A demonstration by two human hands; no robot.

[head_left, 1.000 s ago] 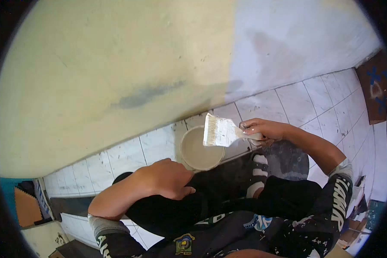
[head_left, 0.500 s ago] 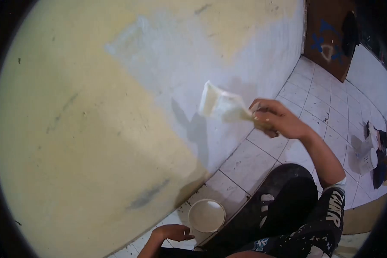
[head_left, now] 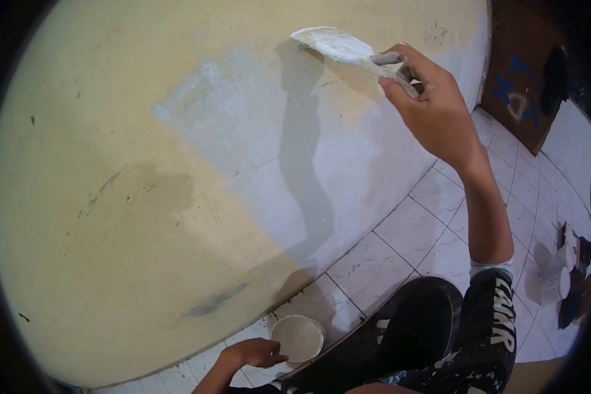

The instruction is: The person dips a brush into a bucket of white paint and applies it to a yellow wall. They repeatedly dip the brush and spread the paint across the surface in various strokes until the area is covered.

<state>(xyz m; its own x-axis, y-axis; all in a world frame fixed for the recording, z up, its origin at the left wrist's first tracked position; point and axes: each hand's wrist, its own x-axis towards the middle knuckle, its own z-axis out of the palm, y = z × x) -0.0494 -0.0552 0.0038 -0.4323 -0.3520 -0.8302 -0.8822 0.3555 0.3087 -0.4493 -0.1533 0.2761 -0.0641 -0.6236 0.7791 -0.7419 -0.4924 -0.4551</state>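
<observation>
Higher up now, the big brush (head_left: 338,47) has moved away from the pail (head_left: 322,336). The right hand (head_left: 440,108) grips its handle and is nearer the wall's top part. Its long side points left and a bit up, bristles by the wall (head_left: 111,230). The left hand (head_left: 259,352) is low, by the pail; I can't tell if it is open. Nothing blocks the bristles.

Tiled room with partly painted wall (head_left: 203,164)
</observation>
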